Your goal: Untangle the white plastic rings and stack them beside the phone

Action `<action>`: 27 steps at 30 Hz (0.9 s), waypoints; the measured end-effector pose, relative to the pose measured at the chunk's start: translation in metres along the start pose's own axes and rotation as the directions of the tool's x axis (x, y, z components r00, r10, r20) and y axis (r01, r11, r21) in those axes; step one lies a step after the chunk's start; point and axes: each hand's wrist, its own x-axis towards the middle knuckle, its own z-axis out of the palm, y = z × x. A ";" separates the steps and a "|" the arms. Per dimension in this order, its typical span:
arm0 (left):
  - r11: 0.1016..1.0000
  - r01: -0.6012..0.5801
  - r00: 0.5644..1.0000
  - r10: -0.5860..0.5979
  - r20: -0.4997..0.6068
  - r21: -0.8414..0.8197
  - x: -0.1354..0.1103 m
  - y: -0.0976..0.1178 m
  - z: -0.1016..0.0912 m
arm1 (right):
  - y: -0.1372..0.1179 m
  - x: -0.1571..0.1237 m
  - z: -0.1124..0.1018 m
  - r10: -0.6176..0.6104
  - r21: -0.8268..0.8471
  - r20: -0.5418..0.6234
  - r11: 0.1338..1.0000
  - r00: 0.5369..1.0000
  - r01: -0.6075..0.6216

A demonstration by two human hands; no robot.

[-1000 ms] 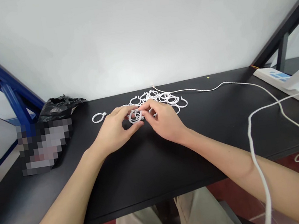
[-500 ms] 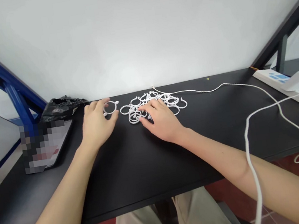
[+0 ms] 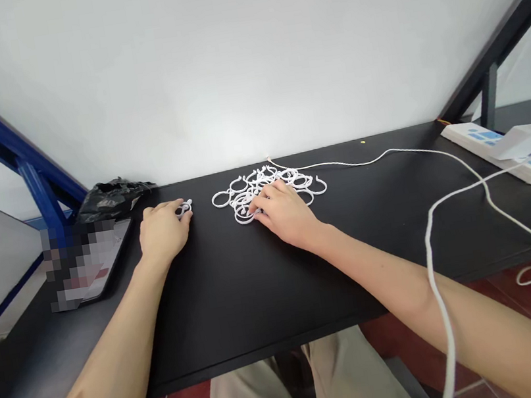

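Note:
A heap of white plastic rings lies on the black table near the wall. My right hand rests on the near left side of the heap, with its fingers curled down and closed on a ring there. My left hand lies on the table to the left of the heap. Its fingertips are closed on a single white ring, which is down on the table top and partly hidden by the fingers.
A crumpled black bag and a flat blurred device lie at the left. A white cable runs from the heap to the right and loops over my right forearm. White boxes sit far right. Blue frame stands at left.
My left hand took one ring out of the heap, carried it left and lowered it onto the table. My right hand stayed at the heap and curled its fingers into it.

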 end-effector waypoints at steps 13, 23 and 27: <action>0.926 -0.295 0.948 0.252 -0.195 -0.234 -0.023 0.058 -0.020 | -0.002 0.001 0.001 0.005 0.041 0.010 0.999 1.000 -0.005; 0.726 -0.067 0.978 0.183 0.098 -0.684 -0.029 0.073 -0.029 | -0.005 0.000 -0.003 -0.055 0.177 -0.099 0.982 0.994 0.072; 0.602 -0.038 0.964 0.233 0.130 -0.798 -0.030 0.075 -0.036 | -0.011 -0.002 -0.006 0.146 0.420 -0.156 0.905 0.977 -0.068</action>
